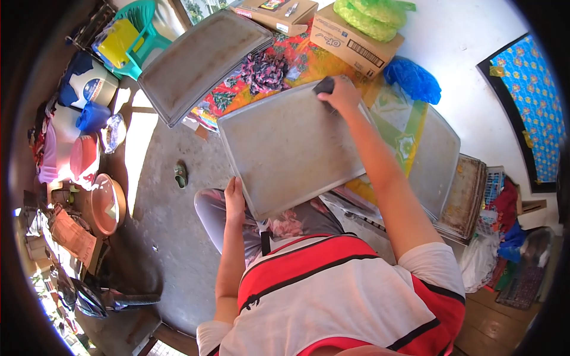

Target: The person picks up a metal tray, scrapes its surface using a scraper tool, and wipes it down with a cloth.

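Note:
A large metal baking tray (285,148) rests tilted across my lap and the table's edge. My left hand (235,194) is closed on the tray's left rim, near its front corner. Over the tray's far right corner, my right hand (345,96) grips a dark grey scrubbing pad (324,86) and presses it against the metal. The pad's underside is hidden. Beyond the tray lies a bunched dark floral cloth (265,72).
Stacked trays (205,59) stand at the far left of the table, on a bright tablecloth (228,95). More trays (436,160) lie at right. Cardboard boxes (350,41) and a blue plastic bag (412,80) are at the back. A slipper (180,174) lies on the floor.

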Demonstrator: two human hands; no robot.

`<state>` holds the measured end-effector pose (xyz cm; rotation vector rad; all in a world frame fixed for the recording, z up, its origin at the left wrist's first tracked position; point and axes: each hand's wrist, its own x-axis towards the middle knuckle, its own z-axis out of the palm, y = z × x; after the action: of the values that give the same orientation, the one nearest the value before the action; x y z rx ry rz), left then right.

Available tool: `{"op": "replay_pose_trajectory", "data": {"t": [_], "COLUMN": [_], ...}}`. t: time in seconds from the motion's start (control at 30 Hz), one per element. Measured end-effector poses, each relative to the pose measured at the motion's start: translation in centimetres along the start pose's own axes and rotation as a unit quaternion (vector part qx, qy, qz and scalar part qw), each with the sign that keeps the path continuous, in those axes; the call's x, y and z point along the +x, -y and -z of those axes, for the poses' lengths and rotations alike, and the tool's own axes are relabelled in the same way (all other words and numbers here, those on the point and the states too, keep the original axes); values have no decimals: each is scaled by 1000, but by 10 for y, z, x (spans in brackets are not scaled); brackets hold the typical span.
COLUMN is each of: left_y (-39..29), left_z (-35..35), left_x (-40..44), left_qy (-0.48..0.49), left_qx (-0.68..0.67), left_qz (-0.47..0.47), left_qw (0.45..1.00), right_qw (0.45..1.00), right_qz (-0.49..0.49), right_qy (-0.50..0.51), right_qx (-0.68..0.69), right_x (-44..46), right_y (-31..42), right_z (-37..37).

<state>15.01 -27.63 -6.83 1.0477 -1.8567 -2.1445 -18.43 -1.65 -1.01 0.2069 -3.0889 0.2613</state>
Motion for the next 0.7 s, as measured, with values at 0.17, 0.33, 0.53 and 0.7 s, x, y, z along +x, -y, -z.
{"op": "replay_pose_trajectory", "data": {"t": [0.17,0.33,0.53,0.7], "left_y": [12,-3,10,15], "left_z": [2,0,3,6], "left_x": [4,-3,5,9], "left_qy": [-21,19,22,3], "left_qx": [3,-24,-2,67], "left_qz": [-18,7,-24,-50], "left_qw": [1000,1000,999,997], "right_qw": [991,997,998,995], "right_qz": [-91,77,-11,-87], "right_qy": [-21,24,24,48], "right_qx": [94,14,49,23], "right_x": [4,-61,-33,-15], "right_y": [-5,137,96,56], "right_z": [-8,-28,-16,-5]}}
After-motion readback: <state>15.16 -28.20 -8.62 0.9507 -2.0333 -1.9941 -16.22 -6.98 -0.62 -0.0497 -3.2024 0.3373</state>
